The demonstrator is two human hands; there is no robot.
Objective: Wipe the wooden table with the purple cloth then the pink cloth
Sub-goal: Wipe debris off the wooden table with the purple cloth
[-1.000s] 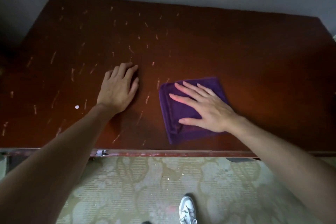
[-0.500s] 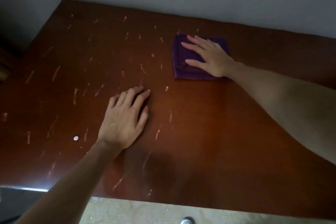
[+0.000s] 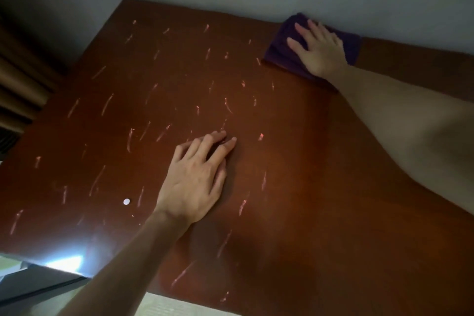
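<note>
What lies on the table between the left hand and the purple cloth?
In the head view, only tabletop: the wooden table shows pale scratch-like streaks between the left hand and the purple cloth under the right hand. No objects.

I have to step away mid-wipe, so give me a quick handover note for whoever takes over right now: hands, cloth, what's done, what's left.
Right hand: flat, fingers straight, pressing the purple cloth at the far edge of the wooden table, against the wall.
Left hand: flat on the bare tabletop near the middle, holding nothing.
Done: purple wipe is under way.
Left: pale streaks cover the table's left and middle; finish with purple, then go over with the pink cloth, which is not in view.
</note>
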